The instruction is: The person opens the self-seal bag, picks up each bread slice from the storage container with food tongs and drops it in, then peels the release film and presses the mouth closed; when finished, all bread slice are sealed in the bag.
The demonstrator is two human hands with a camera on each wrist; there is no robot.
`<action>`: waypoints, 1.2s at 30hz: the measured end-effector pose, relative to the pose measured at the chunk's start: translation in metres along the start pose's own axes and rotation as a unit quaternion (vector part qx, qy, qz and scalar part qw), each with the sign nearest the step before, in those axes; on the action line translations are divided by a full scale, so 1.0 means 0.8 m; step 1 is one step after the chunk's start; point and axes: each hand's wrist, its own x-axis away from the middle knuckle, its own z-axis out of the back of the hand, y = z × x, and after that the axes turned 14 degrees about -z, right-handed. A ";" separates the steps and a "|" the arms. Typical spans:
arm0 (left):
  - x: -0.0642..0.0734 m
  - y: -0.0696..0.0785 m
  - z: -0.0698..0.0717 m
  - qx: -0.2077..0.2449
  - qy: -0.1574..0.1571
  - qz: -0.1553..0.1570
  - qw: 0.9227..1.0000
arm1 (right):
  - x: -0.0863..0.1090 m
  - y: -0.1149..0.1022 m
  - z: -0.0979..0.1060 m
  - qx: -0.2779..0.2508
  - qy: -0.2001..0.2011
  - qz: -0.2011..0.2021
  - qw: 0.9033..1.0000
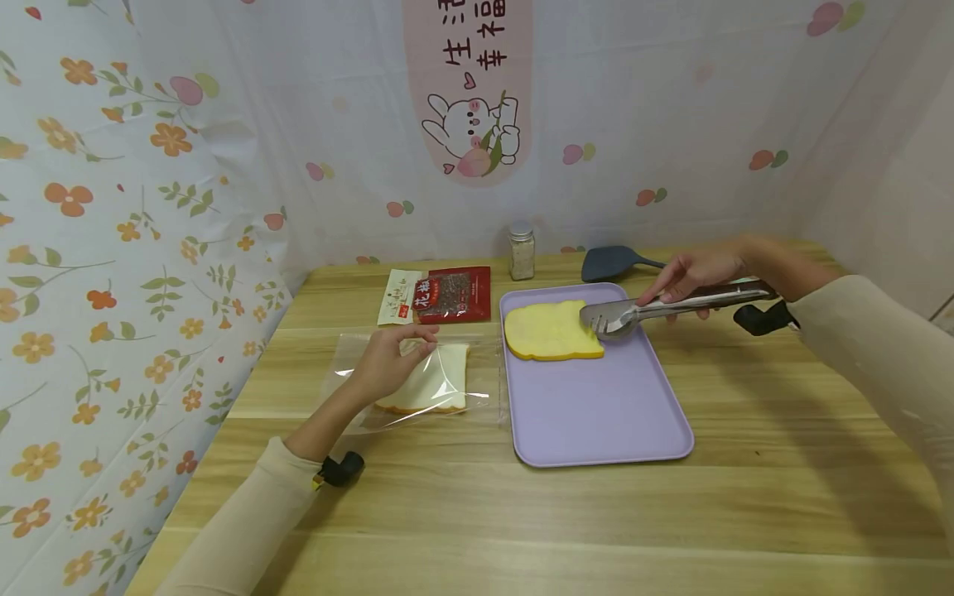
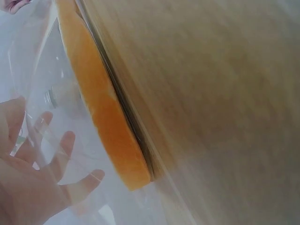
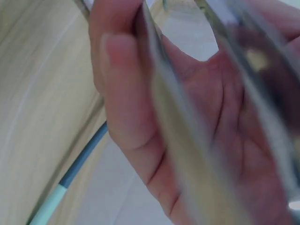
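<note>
In the head view my left hand (image 1: 392,362) is over a clear plastic bag (image 1: 484,397) with a white slice of bread (image 1: 447,377) inside. The left wrist view shows the slice's orange crust (image 2: 103,108) side-on and my spread fingers (image 2: 63,157) behind the clear film. My right hand (image 1: 696,275) grips metal tongs (image 1: 671,306), their two arms running past the palm in the right wrist view. The tong tips lie at the right edge of a yellow slice of bread (image 1: 551,329). That slice lies on the far part of a purple tray (image 1: 596,418).
Behind the bag lies a red packet (image 1: 450,295) of dark spice. A small glass jar (image 1: 522,251) with a metal lid stands near the wall. A dark spatula (image 1: 611,263) lies behind the tray, its handle (image 3: 49,206) light green at the end. Patterned cloth (image 1: 313,99) hangs around the table.
</note>
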 end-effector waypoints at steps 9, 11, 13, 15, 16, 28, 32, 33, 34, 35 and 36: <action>-0.001 0.002 0.000 -0.001 0.003 -0.003 1.000 | -0.006 -0.017 0.008 0.034 0.009 -0.018 0.999; -0.001 0.002 -0.001 -0.002 0.002 -0.004 1.000 | -0.007 -0.015 0.006 0.031 0.017 -0.027 0.999; -0.001 0.002 -0.002 -0.004 0.001 -0.002 1.000 | -0.007 -0.013 0.005 0.028 0.020 -0.025 0.999; 0.000 0.001 -0.002 -0.004 0.000 0.002 1.000 | -0.008 -0.010 0.004 0.025 0.021 -0.016 0.999; 0.000 0.001 -0.001 -0.004 0.000 0.004 1.000 | -0.008 -0.008 0.002 0.022 0.021 -0.010 0.999; 0.002 0.002 -0.002 -0.002 0.003 -0.014 1.000 | 0.003 0.029 -0.020 0.051 0.106 0.046 0.992; 0.002 0.001 -0.001 -0.002 0.001 0.002 1.000 | 0.010 0.041 -0.030 0.039 0.108 0.101 0.988; 0.002 0.001 0.000 -0.004 0.002 0.006 1.000 | 0.010 0.044 -0.032 0.033 0.102 0.115 0.988; 0.002 0.001 0.001 -0.006 0.003 0.010 1.000 | 0.010 0.046 -0.034 0.028 0.096 0.128 0.987; 0.003 0.001 0.002 -0.006 0.004 0.013 1.000 | 0.009 0.049 -0.036 0.024 0.089 0.137 0.986; 0.003 0.002 0.003 -0.006 0.005 0.017 1.000 | 0.008 0.052 -0.038 0.019 0.080 0.145 0.986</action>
